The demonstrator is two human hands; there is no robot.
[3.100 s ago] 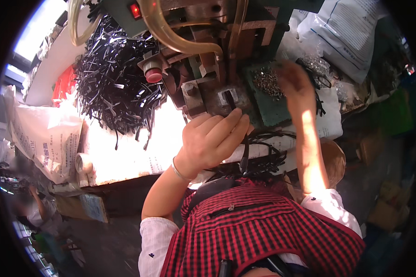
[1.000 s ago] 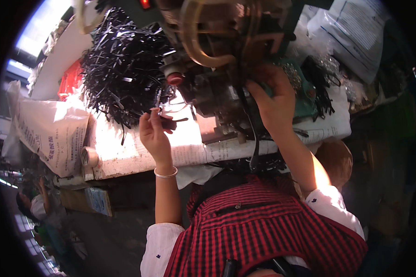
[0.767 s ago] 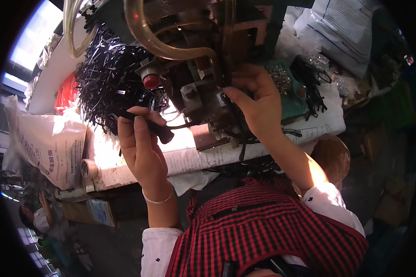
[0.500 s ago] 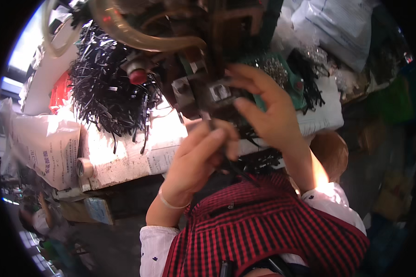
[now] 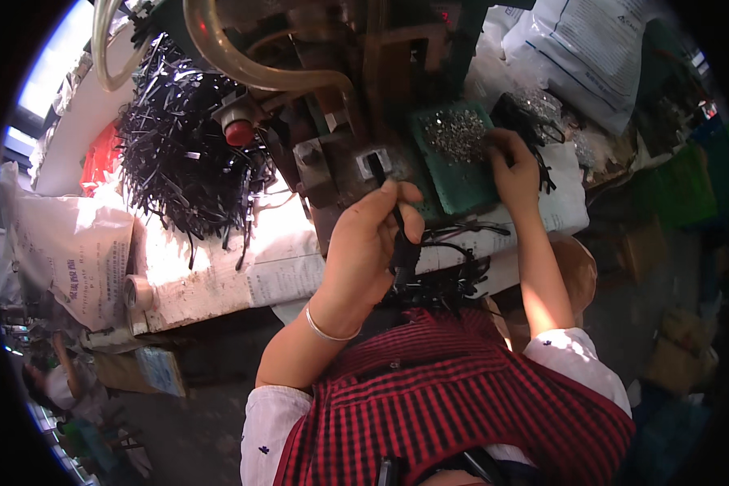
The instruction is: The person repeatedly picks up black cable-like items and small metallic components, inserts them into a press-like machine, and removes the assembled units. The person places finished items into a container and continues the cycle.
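In the head view, the two hands are well apart. The left hand (image 5: 363, 243) is clamped on a black cord piece (image 5: 406, 256), thumb against fingers; the piece's far end lies in the small pale metal fixture (image 5: 364, 167) of the machine (image 5: 344, 174), behind the counter's (image 5: 287, 279) near edge. The right hand (image 5: 517, 166) is curled at the right edge of a green tray (image 5: 466, 194), beside small metal parts (image 5: 449, 134); whether its fingertips grip one, I cannot tell. A heap of black strips (image 5: 190, 154) covers the counter's left part, left of a red button (image 5: 238, 133). A tape roll (image 5: 139, 292) sits by the near left corner, just beside a pale printed bag (image 5: 81, 255).
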